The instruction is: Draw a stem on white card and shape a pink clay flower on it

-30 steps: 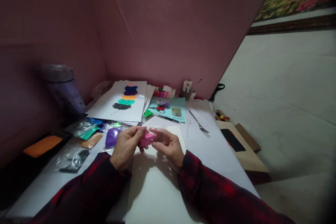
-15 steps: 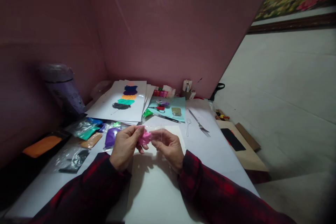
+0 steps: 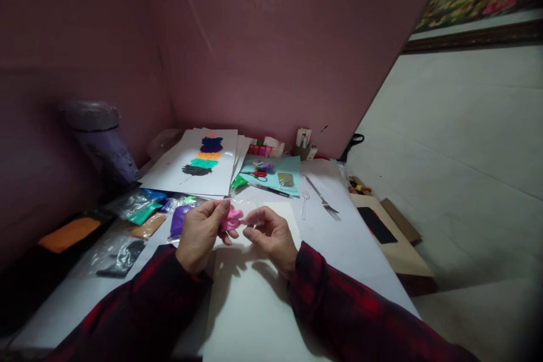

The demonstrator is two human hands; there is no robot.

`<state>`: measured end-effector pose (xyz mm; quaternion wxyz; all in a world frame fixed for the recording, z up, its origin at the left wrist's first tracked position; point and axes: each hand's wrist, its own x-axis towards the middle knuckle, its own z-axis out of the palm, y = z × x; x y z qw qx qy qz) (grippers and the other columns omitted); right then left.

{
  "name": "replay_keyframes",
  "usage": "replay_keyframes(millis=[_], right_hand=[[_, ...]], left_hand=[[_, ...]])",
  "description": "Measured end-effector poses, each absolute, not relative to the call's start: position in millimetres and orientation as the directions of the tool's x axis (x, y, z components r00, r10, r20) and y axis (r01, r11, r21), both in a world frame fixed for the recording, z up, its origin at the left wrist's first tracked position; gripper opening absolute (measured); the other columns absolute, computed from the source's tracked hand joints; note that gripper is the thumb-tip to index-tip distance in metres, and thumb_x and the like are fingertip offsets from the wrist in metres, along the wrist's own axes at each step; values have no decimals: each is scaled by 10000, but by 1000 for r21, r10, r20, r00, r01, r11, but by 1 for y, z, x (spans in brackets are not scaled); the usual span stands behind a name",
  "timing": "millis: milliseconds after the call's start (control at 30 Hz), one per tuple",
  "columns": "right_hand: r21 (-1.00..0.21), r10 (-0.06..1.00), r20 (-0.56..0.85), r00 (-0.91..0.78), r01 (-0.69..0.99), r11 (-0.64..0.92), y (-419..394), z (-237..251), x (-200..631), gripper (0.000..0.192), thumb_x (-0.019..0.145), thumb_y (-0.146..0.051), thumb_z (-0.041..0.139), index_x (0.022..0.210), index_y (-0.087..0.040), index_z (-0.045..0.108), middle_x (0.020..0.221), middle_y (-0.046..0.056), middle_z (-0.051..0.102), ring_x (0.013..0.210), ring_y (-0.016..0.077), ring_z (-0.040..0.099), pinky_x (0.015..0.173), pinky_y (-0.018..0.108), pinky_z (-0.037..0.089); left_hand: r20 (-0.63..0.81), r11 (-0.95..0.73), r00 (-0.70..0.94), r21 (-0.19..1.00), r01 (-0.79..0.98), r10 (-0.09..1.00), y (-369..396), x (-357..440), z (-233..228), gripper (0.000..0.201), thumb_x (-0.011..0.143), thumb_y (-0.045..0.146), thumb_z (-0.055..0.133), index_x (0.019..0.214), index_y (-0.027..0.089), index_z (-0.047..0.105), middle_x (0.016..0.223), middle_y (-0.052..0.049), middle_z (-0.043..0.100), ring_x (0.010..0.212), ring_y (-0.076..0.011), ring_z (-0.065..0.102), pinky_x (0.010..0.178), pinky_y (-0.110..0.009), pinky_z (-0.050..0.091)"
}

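Note:
A lump of pink clay in a clear plastic bag is held just above the white table. My left hand pinches it from the left. My right hand grips the bag's clear end on the right. Both arms wear red-and-black plaid sleeves. Under the hands lies a blank white sheet.
Bags of purple, green, orange and black clay lie at the left. Behind is a paper with colour swatches, a teal sheet with red scissors, a metal fork, a clear plastic fork, a purple bin and cardboard at the right.
The pink lump has been drawn slightly left and up toward my left hand, and my right hand's fingers have closed tighter on the bag's end.

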<state>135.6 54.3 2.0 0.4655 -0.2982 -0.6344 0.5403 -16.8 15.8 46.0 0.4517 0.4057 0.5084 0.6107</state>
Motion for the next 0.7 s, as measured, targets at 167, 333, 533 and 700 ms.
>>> replay_keyframes(millis=[167,333,533,700], right_hand=[[-965,890,261,-374,-86,247,55,3,135,149,732,-292,733,768,-186,636,697,-7,583,647,129,499,633,279,405],[-948,866,318,-386,-102,303,54,8,135,82,722,-255,738,758,-198,690,740,7,604,692,144,513,665,298,408],[-944,871,328,-365,-168,285,51,8,135,106,739,-246,728,842,-221,739,782,11,603,710,146,532,662,299,424],[-945,894,307,-327,-218,245,51,5,134,146,779,-252,687,910,-220,743,783,10,594,647,124,520,585,271,411]], left_hand=[[81,-106,-264,991,-82,961,14,-16,47,310,790,426,684,762,123,621,593,-7,639,432,-123,585,371,-218,475],[72,-100,-253,990,-98,965,15,-16,46,313,784,430,690,769,127,610,607,0,635,430,-116,579,371,-218,478],[70,-103,-250,987,-120,966,15,-17,44,314,797,429,686,777,126,608,591,6,625,445,-121,584,377,-217,470],[87,-111,-128,976,-187,988,16,-18,43,286,788,384,720,830,123,609,688,-9,665,561,-121,631,505,-227,521]])
